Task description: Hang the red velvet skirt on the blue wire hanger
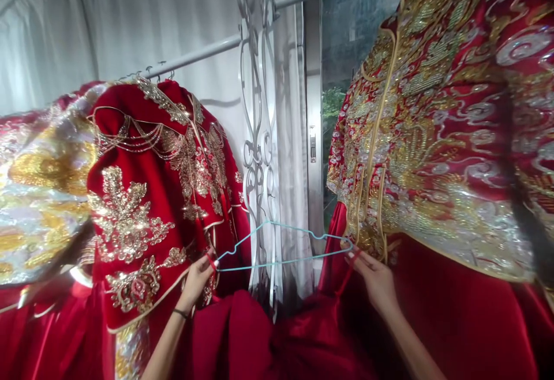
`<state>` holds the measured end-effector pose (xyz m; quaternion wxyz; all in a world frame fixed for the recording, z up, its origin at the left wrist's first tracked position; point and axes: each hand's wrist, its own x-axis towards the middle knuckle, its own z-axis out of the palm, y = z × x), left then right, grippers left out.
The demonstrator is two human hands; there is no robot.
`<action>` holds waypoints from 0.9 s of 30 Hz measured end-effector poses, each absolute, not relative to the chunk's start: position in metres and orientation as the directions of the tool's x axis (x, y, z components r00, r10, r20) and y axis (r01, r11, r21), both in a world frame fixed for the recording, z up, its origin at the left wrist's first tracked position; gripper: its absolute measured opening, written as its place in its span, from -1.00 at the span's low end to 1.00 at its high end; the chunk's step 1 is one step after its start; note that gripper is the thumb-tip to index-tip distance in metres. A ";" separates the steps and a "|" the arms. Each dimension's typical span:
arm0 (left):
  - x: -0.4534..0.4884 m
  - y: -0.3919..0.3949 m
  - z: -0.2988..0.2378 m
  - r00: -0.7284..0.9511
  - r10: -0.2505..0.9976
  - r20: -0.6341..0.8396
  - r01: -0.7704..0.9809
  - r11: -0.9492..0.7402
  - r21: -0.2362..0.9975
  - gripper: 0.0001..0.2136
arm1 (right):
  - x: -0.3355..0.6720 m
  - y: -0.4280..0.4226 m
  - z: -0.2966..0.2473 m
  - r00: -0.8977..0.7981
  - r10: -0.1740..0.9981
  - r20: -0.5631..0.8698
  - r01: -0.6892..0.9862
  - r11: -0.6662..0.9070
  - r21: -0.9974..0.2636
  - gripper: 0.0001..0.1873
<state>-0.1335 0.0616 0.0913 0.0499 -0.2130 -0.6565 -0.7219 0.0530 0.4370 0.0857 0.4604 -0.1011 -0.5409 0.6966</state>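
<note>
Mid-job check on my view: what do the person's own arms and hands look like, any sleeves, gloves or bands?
The left hand and right hand are slender and ungloved. No sleeves show on either forearm as far as the picture reaches. A thin, dark band circles the left wrist; none shows on the right. Nail details are too small to tell.

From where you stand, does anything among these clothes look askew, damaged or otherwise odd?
Nothing stands out: the red jacket hangs from the rail, and the turquoise hanger between the left hand and right hand shows no obvious break.
</note>
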 end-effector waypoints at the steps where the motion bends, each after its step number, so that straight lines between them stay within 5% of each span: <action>1: -0.133 0.062 0.093 -0.906 0.229 0.355 0.332 -0.135 0.934 -0.48 | 0.055 0.440 0.087 -0.568 0.740 0.360 -0.520 0.017 -0.854 -0.45; 11: -0.098 0.052 0.114 -0.869 0.406 0.283 0.283 -0.062 0.957 -0.58 | 0.076 0.471 0.125 -0.622 0.617 0.482 -0.449 0.223 -0.865 -0.48; 17: -0.087 0.051 0.125 -0.838 0.485 0.250 0.288 0.005 0.958 -0.55 | 0.068 0.453 0.155 -0.811 0.456 0.367 -0.334 0.156 -0.930 -0.52; 23: -0.096 0.041 0.121 -0.875 0.401 0.272 0.287 -0.024 0.958 -0.53 | 0.059 0.467 0.143 -0.625 0.652 0.430 -0.403 0.203 -0.892 -0.61; 27: -0.094 0.041 0.123 -0.879 0.412 0.241 0.269 0.012 0.963 -0.55 | 0.040 0.474 0.137 -0.656 0.611 0.444 -0.383 0.237 -0.893 -0.53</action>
